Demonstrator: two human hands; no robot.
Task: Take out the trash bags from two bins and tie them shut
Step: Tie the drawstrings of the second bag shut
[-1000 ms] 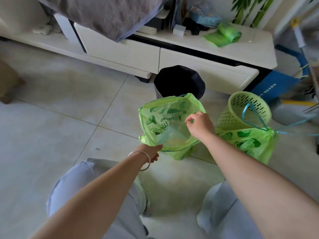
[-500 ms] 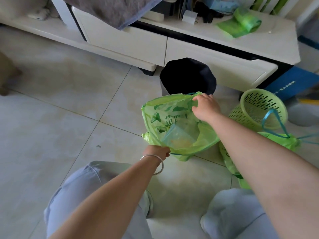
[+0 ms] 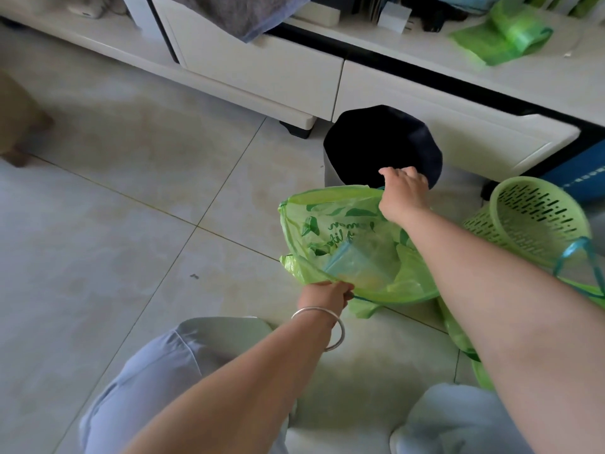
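**Two hands on the rim of a green trash bag, floor level**

Grip, left: left hand (image 3: 327, 294) closed on the near rim of the green trash bag (image 3: 330, 231), fingers curled round the plastic; a silver bangle (image 3: 327, 322) sits on the wrist.

Grip, right: right hand (image 3: 404, 193) pinching the far rim of the same bag, fingers curled over the edge, knuckles up. The bag mouth is stretched open between the two hands.

Bag: translucent green, darker leaf print and lettering, standing on the tiled floor (image 3: 131, 224) in front of the person's knees. A pale blue-tinted piece of waste shows through its side; what it is cannot be told.

Behind the bag: black bin (image 3: 376, 142), touching or just behind the far rim, close against the white low cabinet (image 3: 262, 67).

Right of the bag: green slotted basket bin (image 3: 537, 217), tipped on its side. A second green bag (image 3: 465, 342) lies beside it, mostly hidden by the right forearm, with a blue drawstring loop (image 3: 571, 253) standing up from it.

Cabinet top, far right edge: roll of green bags (image 3: 504, 34). Grey cloth (image 3: 242, 14) hangs over the cabinet's front edge.
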